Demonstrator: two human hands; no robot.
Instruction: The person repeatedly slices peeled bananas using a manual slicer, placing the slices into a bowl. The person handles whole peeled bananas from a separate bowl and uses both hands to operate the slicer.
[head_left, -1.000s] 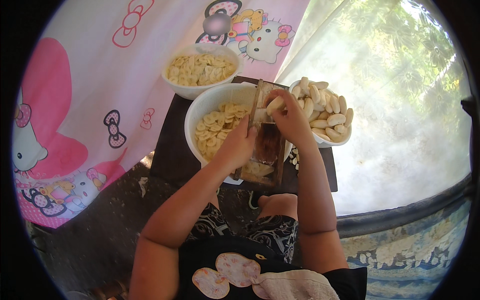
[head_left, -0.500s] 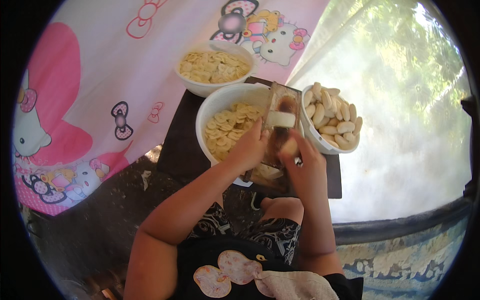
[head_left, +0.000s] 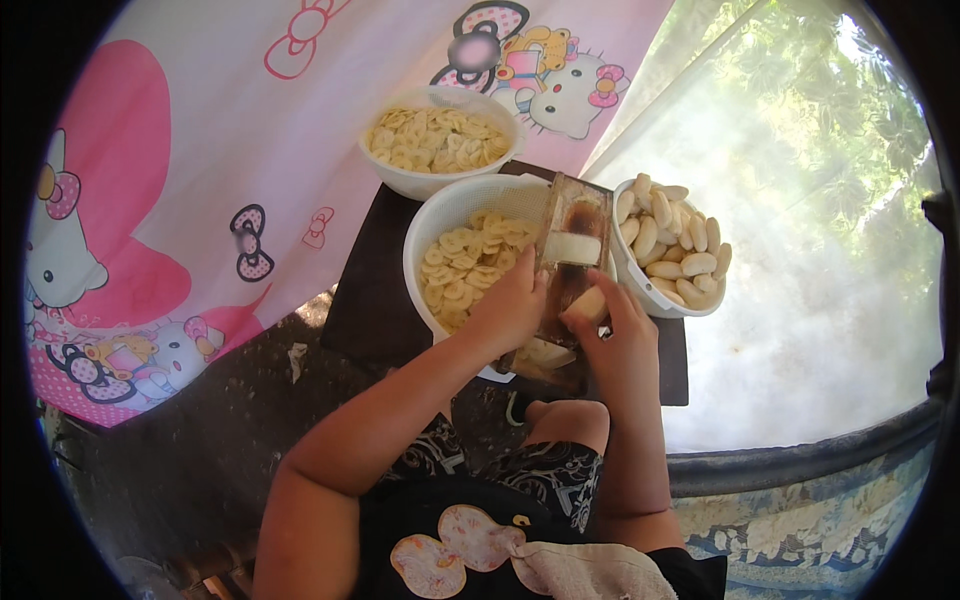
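A wooden slicer board [head_left: 580, 188] with a pale plate across it leans over a white basin [head_left: 412, 245]. Its near end reaches toward my knees. My left hand [head_left: 512, 305] is closed on the board's left edge, steadying it. On the lower half of the board, my right hand [head_left: 622, 335] pinches a peeled banana [head_left: 588, 304] against the dark, worn surface. Round banana slices [head_left: 468, 262] are heaped in the basin, left of the board. The part of the basin under the board and hands is hidden.
Behind the basin stands a white bowl [head_left: 410, 185] full of banana slices. To the right, another white bowl [head_left: 655, 298] is piled with whole peeled bananas [head_left: 690, 235]. All rest on a dark tabletop [head_left: 360, 300]. A pink printed curtain [head_left: 200, 120] hangs at the left.
The whole view has shifted slightly. My right hand and the banana, blurred before, now show sharply at nearly the same spot on the board. My left hand keeps its hold.
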